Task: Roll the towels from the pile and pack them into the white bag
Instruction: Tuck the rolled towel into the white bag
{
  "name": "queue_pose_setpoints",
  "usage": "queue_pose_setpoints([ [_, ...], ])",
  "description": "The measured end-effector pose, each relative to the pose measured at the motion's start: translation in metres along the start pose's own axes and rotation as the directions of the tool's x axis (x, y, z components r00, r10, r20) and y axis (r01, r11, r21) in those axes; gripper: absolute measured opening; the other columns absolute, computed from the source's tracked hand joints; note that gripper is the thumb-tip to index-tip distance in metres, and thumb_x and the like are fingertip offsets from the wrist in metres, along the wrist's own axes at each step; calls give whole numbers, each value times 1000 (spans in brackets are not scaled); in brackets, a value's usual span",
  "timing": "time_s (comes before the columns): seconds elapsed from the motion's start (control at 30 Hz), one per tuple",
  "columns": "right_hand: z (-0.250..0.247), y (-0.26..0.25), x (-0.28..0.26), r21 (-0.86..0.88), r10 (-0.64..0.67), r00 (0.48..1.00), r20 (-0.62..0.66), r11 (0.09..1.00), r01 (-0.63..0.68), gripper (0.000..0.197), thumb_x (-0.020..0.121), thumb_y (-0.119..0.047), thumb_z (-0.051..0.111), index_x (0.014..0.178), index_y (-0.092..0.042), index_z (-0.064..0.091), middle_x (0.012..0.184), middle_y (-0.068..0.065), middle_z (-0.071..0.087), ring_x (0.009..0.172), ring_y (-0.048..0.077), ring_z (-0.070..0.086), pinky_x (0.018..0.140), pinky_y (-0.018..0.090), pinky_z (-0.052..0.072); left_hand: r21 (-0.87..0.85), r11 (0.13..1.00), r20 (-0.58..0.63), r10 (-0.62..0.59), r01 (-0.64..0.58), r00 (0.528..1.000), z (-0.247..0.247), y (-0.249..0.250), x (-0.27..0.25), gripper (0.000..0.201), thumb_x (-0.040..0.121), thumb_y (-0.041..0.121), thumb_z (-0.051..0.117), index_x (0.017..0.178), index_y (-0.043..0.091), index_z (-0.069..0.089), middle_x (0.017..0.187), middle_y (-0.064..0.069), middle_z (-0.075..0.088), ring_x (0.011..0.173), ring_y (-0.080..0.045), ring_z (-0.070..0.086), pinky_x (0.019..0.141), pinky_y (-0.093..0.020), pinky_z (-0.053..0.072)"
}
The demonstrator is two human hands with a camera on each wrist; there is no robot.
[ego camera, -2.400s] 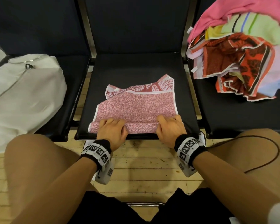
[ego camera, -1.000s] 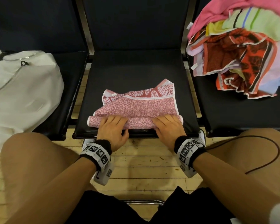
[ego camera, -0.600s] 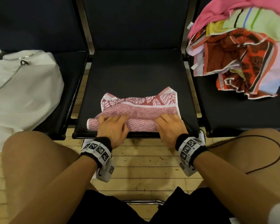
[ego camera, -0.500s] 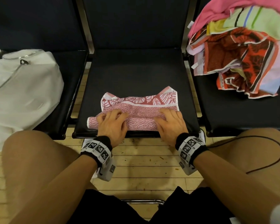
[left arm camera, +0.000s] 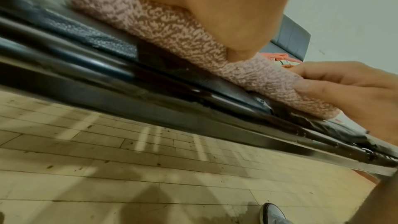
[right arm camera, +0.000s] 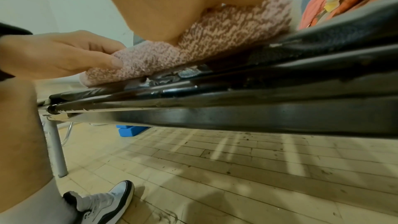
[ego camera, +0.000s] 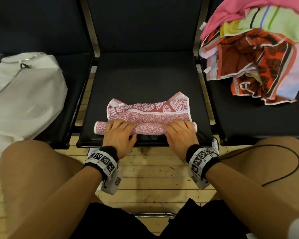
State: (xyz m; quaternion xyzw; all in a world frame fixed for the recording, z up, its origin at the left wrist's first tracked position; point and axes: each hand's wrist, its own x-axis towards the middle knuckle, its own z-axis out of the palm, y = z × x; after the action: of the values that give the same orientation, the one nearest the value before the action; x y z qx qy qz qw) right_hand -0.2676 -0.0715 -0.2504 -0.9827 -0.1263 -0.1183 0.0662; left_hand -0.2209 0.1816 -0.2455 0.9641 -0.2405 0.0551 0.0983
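Note:
A pink speckled towel (ego camera: 146, 116) with a leaf-print border lies on the middle black seat (ego camera: 145, 78). Its near part is wound into a roll (ego camera: 149, 129) along the seat's front edge. My left hand (ego camera: 119, 129) grips the roll's left part, and my right hand (ego camera: 179, 129) grips its right part. On each, fingers curl over the top and the thumb is on the near side. The wrist views show the roll (left arm camera: 172, 28) (right arm camera: 226, 31) under each palm. The white bag (ego camera: 24, 94) sits on the left seat, zipped as far as I see. The towel pile (ego camera: 259, 49) is on the right seat.
My bare knees flank the middle seat, over a pale wooden floor (ego camera: 150, 178). A thin black cable (ego camera: 290, 171) loops over my right thigh. Metal seat rails run under the front edge (right arm camera: 215, 120). A blue block (right arm camera: 129, 130) lies under the bench, and one shoe (right arm camera: 103, 205) is on the floor.
The roll has grown thicker and moved away from me, so the flat part has shrunk to a narrow strip plus the leaf border. Both hands have drawn back and curl on the roll again.

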Motion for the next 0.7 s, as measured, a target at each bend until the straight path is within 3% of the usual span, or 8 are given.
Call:
queue_pose_setpoints([
  [0.13, -7, 0, 5, -19, 31, 999, 18, 999, -31, 22, 91, -21, 50, 110, -22, 62, 95, -8, 66, 87, 17, 54, 83, 34, 33, 38, 999, 29, -7, 5, 1000, -6, 7, 2, 44, 90, 44, 37, 116, 21, 64, 102, 2, 71, 101, -23, 57, 93, -40, 27],
  [0.27, -10, 3, 7, -5, 56, 992, 112, 998, -55, 24, 93, -29, 37, 95, -23, 61, 82, -7, 68, 75, 18, 56, 82, 35, 34, 23, 1000, 71, -16, 15, 997, -8, 13, 1, 43, 93, 43, 31, 119, 21, 58, 99, 1, 69, 89, -23, 62, 88, -39, 30],
  [0.4, -8, 5, 5, 80, 49, 998, -41, 996, -45, 16, 91, -28, 53, 99, -19, 64, 93, -2, 65, 82, 20, 59, 81, 38, 42, 30, 999, -4, -25, 25, 1000, -6, 14, 2, 25, 90, 35, 51, 111, 24, 59, 104, 1, 60, 92, -22, 56, 89, -42, 35],
  [0.47, -6, 7, 5, 17, -13, 995, -104, 1000, 15, 5, 88, -21, 63, 92, -18, 64, 94, -1, 64, 84, 22, 57, 80, 38, 41, 52, 999, -67, -8, 12, 998, -5, 16, 2, 14, 88, 28, 59, 101, 24, 63, 103, 1, 60, 95, -23, 54, 89, -43, 34],
  [0.53, -4, 8, 4, -26, -71, 989, -129, 997, 68, 7, 85, -16, 70, 90, -18, 66, 92, -2, 65, 82, 22, 55, 78, 37, 38, 73, 997, -92, 15, -8, 996, -4, 15, 2, 10, 88, 22, 65, 97, 25, 66, 101, 3, 63, 95, -24, 53, 86, -41, 32],
  [0.63, -5, 6, -1, 27, -74, 994, -78, 997, 76, 13, 93, -30, 61, 96, -20, 69, 95, -6, 66, 87, 21, 54, 80, 38, 39, 91, 996, -60, 6, 0, 998, -3, 14, 0, 17, 89, 21, 67, 105, 26, 68, 101, 6, 67, 95, -23, 54, 86, -40, 32],
  [0.7, -7, 2, -5, 32, -31, 1000, 7, 999, 30, 28, 91, -42, 56, 105, -21, 69, 102, -7, 65, 94, 21, 55, 85, 39, 41, 78, 997, -19, -24, 25, 1000, -5, 15, -2, 21, 95, 37, 58, 111, 26, 67, 106, 6, 67, 99, -21, 55, 91, -42, 34],
])
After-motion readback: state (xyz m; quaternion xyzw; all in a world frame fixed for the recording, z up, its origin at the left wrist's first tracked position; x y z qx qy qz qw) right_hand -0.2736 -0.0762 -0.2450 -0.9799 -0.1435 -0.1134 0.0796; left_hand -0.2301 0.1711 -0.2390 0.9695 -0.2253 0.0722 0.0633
